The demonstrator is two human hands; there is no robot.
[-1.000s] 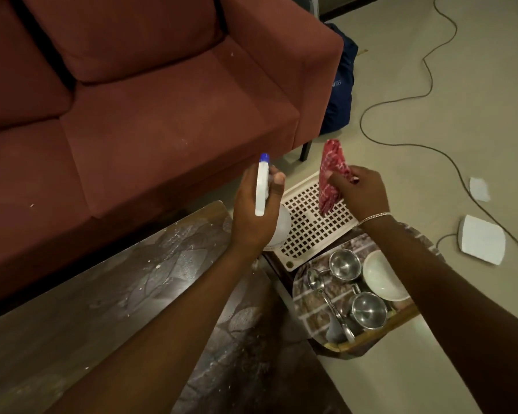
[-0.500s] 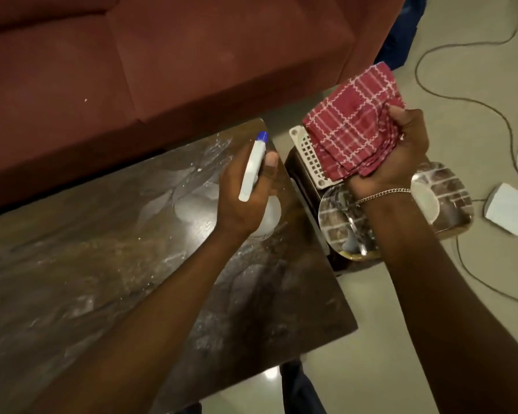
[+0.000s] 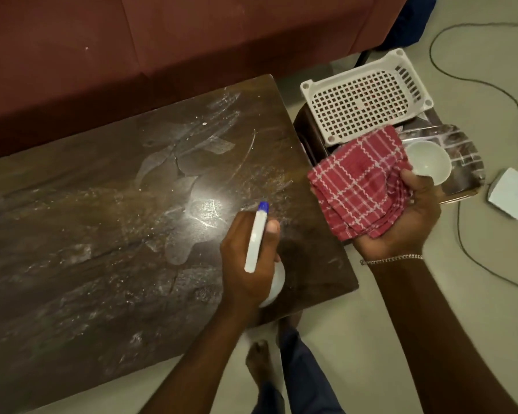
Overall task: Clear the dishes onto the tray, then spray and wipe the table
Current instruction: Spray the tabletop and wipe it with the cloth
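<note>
My left hand [image 3: 245,261] grips a white spray bottle [image 3: 256,237] with a blue nozzle, held over the right part of the dark wooden table [image 3: 102,234], nozzle pointing away from me. The tabletop shows white smears and specks. My right hand [image 3: 401,222] holds a bunched red checked cloth [image 3: 359,183], palm up, just past the table's right edge. Behind the cloth lies the patterned tray [image 3: 467,165] with a white bowl [image 3: 428,162] on it; the other dishes are hidden by the cloth and hand.
A white perforated plastic basket [image 3: 362,100] rests on a low stand right of the table. A dark red sofa [image 3: 192,40] runs along the table's far side. Cables [image 3: 473,82] and white boxes [image 3: 512,192] lie on the floor at right. My bare foot [image 3: 260,363] is below.
My view shifted down over the table. My left hand brought the spray bottle nearer and to the right over the tabletop. My right hand lowered the cloth and turned palm up beside the table's edge.
</note>
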